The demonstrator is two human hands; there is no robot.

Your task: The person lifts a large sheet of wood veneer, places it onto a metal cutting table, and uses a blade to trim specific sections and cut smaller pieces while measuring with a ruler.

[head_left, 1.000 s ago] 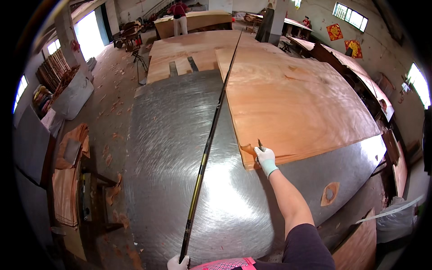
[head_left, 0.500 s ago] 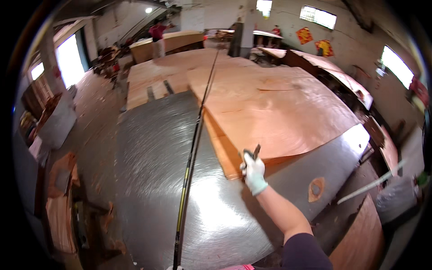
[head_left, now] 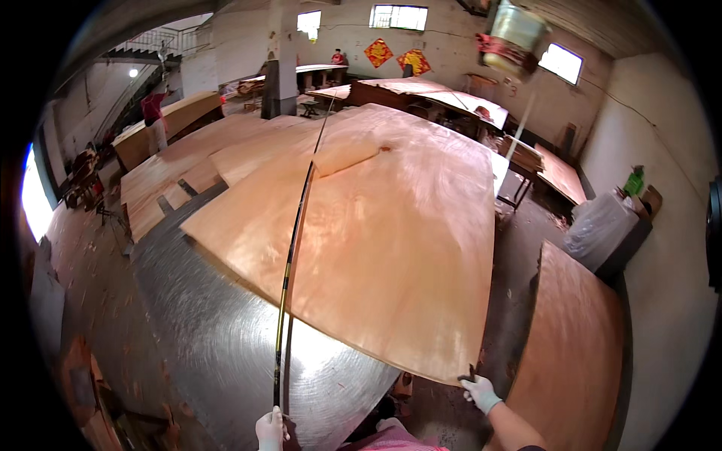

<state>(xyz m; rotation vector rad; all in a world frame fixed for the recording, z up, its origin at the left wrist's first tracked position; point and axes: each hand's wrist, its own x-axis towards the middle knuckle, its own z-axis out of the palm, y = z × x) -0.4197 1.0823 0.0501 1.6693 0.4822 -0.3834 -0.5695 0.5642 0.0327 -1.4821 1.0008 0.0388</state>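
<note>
A large thin sheet of wood veneer [head_left: 391, 263] lies over a shiny grey metal-topped table [head_left: 203, 331], covering its far and right part. At the sheet's near right corner, my gloved right hand [head_left: 481, 393] is closed, with a small dark hand tool [head_left: 468, 376] sticking up from it and the sheet's edge against its fingers. My gloved left hand [head_left: 271, 430] is wrapped round the lower end of a long thin black rod [head_left: 289, 267] with a yellowish section. That rod slants away across the table and the veneer. Near its middle, the sheet has a raised fold [head_left: 347, 160].
More veneer [head_left: 169, 173] lies beyond the table at left, where a person [head_left: 154, 113] in a red top stands by a stack. A long wood sheet [head_left: 569, 338] lies at right, near a plastic-covered box [head_left: 602, 225]. A pillar [head_left: 280, 68] rises behind.
My right hand has moved right and nearer, and the veneer corner has come with it, covering more of the metal top. The view has turned right; my left hand now shows fully on the rod.
</note>
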